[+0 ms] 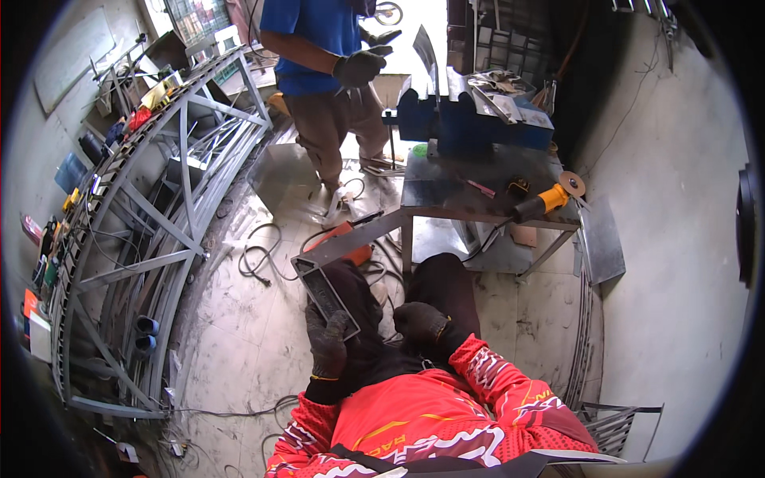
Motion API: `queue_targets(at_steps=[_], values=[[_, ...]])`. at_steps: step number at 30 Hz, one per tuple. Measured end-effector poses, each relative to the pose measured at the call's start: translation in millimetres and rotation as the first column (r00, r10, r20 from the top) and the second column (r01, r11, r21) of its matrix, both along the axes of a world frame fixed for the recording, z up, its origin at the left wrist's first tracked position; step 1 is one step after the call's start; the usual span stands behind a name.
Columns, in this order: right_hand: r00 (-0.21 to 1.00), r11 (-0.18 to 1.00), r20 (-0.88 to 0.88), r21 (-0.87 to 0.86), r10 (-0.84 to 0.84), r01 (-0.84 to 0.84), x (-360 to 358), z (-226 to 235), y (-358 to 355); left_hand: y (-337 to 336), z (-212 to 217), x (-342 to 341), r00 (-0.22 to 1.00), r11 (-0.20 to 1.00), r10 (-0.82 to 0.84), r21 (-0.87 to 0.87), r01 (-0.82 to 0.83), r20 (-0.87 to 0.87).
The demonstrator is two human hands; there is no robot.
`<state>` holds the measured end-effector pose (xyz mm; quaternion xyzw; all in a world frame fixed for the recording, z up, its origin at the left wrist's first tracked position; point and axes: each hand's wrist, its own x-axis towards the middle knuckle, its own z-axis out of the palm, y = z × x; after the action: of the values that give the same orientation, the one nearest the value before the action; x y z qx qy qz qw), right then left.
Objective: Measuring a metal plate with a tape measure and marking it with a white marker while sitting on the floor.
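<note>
My left hand (pixel 328 344), in a dark glove, is closed around the lower end of a grey metal channel piece (pixel 325 296). The piece has a long recessed face and rests at a slant over my left thigh. At its upper end it meets a flat grey bar (pixel 355 239) that runs toward the bench; whether the two are joined I cannot tell. My right hand (pixel 421 323), also gloved, is curled into a fist above my right thigh. Its fingers face away, so anything inside them is hidden.
Ahead stands a metal bench (pixel 454 187) with a blue vise (pixel 446 123), a yellow angle grinder (pixel 550 199), a tape measure (pixel 518 187) and a red marker (pixel 480 189). A gloved co-worker (pixel 315 72) stands beyond. Cables and an orange tool (pixel 358 253) lie on the floor; a steel rack (pixel 135 267) lines the left.
</note>
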<state>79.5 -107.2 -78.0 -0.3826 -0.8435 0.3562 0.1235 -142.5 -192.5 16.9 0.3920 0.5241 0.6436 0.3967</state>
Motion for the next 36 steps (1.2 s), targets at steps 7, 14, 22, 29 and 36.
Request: queue_targets(at_steps=[7,14,22,29,36], values=[[0.999,0.999,0.049,0.037,-0.004,0.003,-5,-14,-10,2,-20,5,0.958,0.966,-0.143,-0.173,0.189,0.247],[0.981,0.972,-0.145,0.175,-0.129,0.154,-1,44,-23,14,-30,4,0.962,0.970,-0.216,-0.071,0.231,0.168],[0.624,0.438,-0.543,0.445,-0.562,0.781,84,145,-41,36,-18,-5,0.633,0.654,-0.600,-0.156,0.740,0.489],[0.763,0.600,-0.239,0.497,-0.601,0.627,58,135,-26,17,-39,42,0.463,0.434,-0.736,-0.182,0.883,0.493],[0.898,0.786,-0.199,0.434,-0.393,0.440,34,141,36,36,-34,51,0.323,0.308,-0.946,-0.341,0.888,-0.014]])
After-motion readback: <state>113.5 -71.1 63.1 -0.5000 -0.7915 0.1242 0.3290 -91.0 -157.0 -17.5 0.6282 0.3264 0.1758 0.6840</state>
